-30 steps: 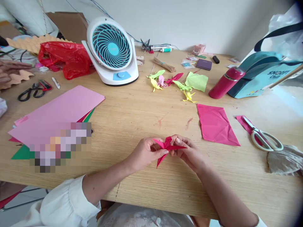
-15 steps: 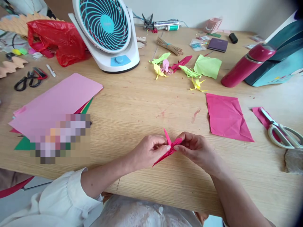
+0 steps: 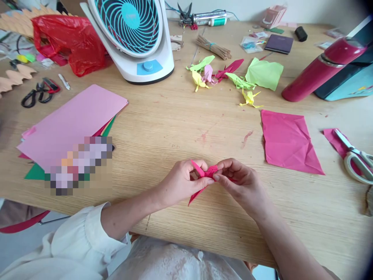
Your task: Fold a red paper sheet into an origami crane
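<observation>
A folded pink-red paper figure (image 3: 210,171) is held between my two hands, low over the front of the table. My left hand (image 3: 186,179) pinches its left side, with one pointed tip rising past the fingers and another hanging below the thumb. Thumb and fingers of my right hand (image 3: 237,179) grip its right side, and a thin tip shows beneath those fingers. A creased pink paper square (image 3: 290,142) lies to the right. Behind are folded paper pieces, including a yellow one (image 3: 249,98), and a light green sheet (image 3: 264,74).
Scissors (image 3: 359,157) rest on a pink scrap at the right, with a red bottle (image 3: 323,70) behind. A fan (image 3: 131,35) stands at the back left, near a red plastic bag (image 3: 70,42). Pink sheets (image 3: 78,116) and black-handled pliers (image 3: 40,91) lie at the left.
The paper figure has turned in my fingers, its upper tip now leaning further left. My right-hand fingers have shifted on it. The whole view has moved slightly.
</observation>
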The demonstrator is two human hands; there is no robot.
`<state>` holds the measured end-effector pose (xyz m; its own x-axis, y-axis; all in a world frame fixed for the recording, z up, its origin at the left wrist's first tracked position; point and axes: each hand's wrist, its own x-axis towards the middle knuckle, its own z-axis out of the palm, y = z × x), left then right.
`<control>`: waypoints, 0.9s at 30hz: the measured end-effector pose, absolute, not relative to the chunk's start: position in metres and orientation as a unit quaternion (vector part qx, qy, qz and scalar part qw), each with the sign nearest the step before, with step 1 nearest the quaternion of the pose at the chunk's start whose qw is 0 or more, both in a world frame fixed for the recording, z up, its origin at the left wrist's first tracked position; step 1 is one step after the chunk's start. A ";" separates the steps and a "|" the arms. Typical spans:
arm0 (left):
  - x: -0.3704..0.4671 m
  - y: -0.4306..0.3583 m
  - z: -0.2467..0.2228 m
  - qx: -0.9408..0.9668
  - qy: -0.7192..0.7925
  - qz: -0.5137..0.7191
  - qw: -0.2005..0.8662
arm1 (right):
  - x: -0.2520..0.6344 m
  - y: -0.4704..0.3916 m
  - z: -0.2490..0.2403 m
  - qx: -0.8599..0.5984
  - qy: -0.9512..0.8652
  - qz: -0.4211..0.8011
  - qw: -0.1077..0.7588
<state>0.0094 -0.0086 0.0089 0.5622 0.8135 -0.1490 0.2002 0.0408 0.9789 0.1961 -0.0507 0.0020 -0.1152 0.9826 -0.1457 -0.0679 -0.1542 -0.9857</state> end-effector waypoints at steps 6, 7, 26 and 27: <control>0.011 -0.010 0.017 0.659 0.394 0.266 0.582 | 0.198 -0.047 0.004 -0.501 -0.444 0.582 0.462; 0.011 -0.010 0.017 0.659 0.391 0.262 0.586 | 0.198 -0.047 0.003 -0.501 -0.438 0.582 0.468; 0.012 -0.013 0.017 0.665 0.389 0.219 0.599 | 0.196 -0.050 0.000 -0.540 -0.477 0.512 0.467; 0.012 -0.013 0.017 0.664 0.389 0.219 0.600 | 0.197 -0.049 0.001 -0.532 -0.451 0.539 0.473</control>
<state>0.0116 -0.0134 0.0174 0.6018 0.7790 -0.1759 0.2526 0.0233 0.9673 0.1965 -0.0490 0.0005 0.0128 0.9890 -0.1470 -0.0296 -0.1466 -0.9888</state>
